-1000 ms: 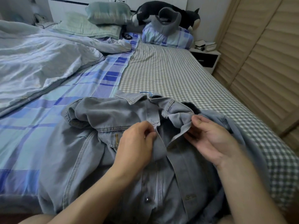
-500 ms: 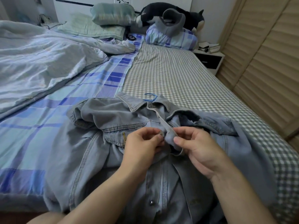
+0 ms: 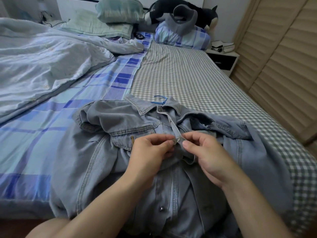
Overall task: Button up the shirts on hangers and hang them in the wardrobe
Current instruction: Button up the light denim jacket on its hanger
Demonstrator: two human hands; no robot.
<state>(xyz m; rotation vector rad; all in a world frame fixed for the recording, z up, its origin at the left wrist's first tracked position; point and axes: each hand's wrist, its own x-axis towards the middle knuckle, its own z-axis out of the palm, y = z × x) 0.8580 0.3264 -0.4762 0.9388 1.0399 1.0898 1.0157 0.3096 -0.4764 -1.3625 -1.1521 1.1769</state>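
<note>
A light blue denim shirt (image 3: 96,157) lies front-up on the bed, collar pointing away from me. A blue hanger hook (image 3: 159,100) pokes out above the collar. My left hand (image 3: 151,152) pinches the left edge of the shirt's front at chest height. My right hand (image 3: 205,152) pinches the right front edge right beside it, so the two edges meet between my fingertips. A metal button (image 3: 161,209) shows lower down the front, and another one (image 3: 160,109) sits at the collar.
The bed has a checked sheet (image 3: 188,79) on the right and a blue plaid sheet (image 3: 51,121) on the left. A crumpled duvet (image 3: 42,62) fills the far left. Pillows and a plush toy (image 3: 180,12) lie at the head. Slatted wardrobe doors (image 3: 283,66) stand on the right.
My right hand let the opened right front fold back and moved left to meet my left hand. Both hands now pinch the front edges together at the chest.
</note>
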